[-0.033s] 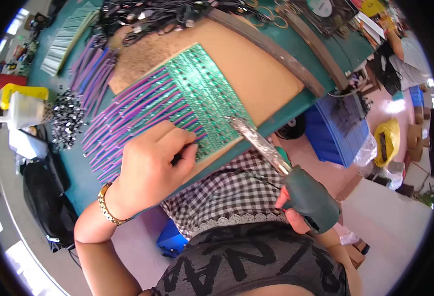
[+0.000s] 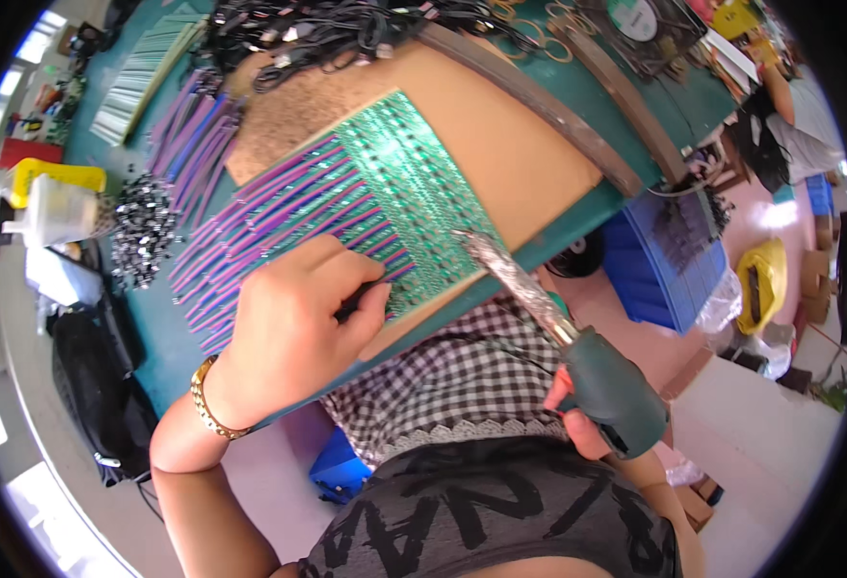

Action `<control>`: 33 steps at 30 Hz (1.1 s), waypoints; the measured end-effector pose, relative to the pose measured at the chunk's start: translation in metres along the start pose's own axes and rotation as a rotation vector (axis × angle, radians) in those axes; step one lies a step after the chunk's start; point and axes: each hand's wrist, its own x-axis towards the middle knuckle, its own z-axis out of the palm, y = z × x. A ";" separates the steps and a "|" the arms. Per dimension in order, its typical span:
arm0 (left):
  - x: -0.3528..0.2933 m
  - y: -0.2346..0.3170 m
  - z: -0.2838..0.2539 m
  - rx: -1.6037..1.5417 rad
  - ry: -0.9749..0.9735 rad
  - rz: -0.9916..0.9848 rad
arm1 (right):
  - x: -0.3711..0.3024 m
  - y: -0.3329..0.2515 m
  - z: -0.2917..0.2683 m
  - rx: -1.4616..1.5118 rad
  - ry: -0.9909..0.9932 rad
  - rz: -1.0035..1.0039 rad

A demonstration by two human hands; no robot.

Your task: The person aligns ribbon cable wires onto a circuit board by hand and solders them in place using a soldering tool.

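A green circuit board panel (image 2: 423, 183) lies tilted on a brown work board (image 2: 529, 154). Rows of purple wires (image 2: 269, 222) run off its left side. My left hand (image 2: 288, 332), with a gold bracelet at the wrist, rests on the panel's near edge and pinches a thin dark wire end (image 2: 370, 294). My right hand (image 2: 577, 424) grips the green handle of a soldering iron (image 2: 616, 390). The iron's metal tip (image 2: 464, 237) reaches the panel's near right edge, a little to the right of my left fingers.
A tangle of black cables (image 2: 327, 29) lies at the far edge, with loose purple wires (image 2: 192, 125) and small silvery parts (image 2: 144, 226) at left. A white bottle (image 2: 52, 212) and yellow container (image 2: 52, 173) stand far left. A blue crate (image 2: 654, 260) sits below; another person (image 2: 799, 116) works at right.
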 end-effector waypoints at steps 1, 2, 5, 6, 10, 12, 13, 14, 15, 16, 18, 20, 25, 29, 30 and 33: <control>0.003 -0.003 -0.010 0.005 -0.040 -0.027 | 0.000 0.003 -0.001 -0.022 -0.001 -0.115; 0.007 -0.010 -0.020 0.070 0.080 -0.114 | -0.001 0.006 -0.001 -0.044 0.002 -0.226; 0.029 -0.056 -0.046 0.376 0.270 -0.351 | -0.010 0.004 0.007 0.098 0.094 -0.091; 0.029 -0.069 -0.048 0.499 0.224 -0.379 | -0.013 0.004 0.009 0.042 0.100 -0.099; 0.023 -0.109 -0.041 0.557 0.186 -0.301 | -0.020 0.006 0.017 0.450 0.292 0.270; 0.023 -0.111 -0.042 0.535 0.261 -0.246 | -0.019 0.012 0.017 0.265 0.269 -0.041; 0.027 -0.107 -0.043 0.498 0.314 -0.178 | -0.017 0.015 0.017 0.201 0.265 -0.143; 0.027 -0.099 -0.044 0.452 0.321 -0.257 | -0.020 0.013 0.013 0.295 0.218 -0.024; 0.029 -0.090 -0.044 0.395 0.334 -0.310 | -0.021 0.012 0.011 0.313 0.187 0.023; 0.028 -0.078 -0.041 0.217 0.353 -0.229 | -0.022 0.011 0.008 0.300 0.201 0.084; 0.022 -0.050 -0.029 0.034 0.348 -0.192 | -0.022 0.007 0.004 0.094 0.156 0.131; 0.008 -0.022 -0.014 -0.127 0.179 -0.112 | -0.020 0.001 0.005 0.139 0.176 0.183; -0.005 0.004 0.016 -0.314 -0.062 -0.197 | -0.009 -0.019 0.002 0.000 0.108 0.297; -0.007 0.007 0.022 -0.211 -0.034 -0.163 | -0.008 -0.032 -0.004 -0.174 -0.028 0.389; -0.007 0.007 0.023 -0.198 -0.043 -0.158 | -0.009 -0.032 -0.005 -0.189 -0.038 0.373; -0.010 0.006 0.027 -0.148 0.019 -0.092 | -0.012 -0.025 -0.002 -0.222 -0.012 0.224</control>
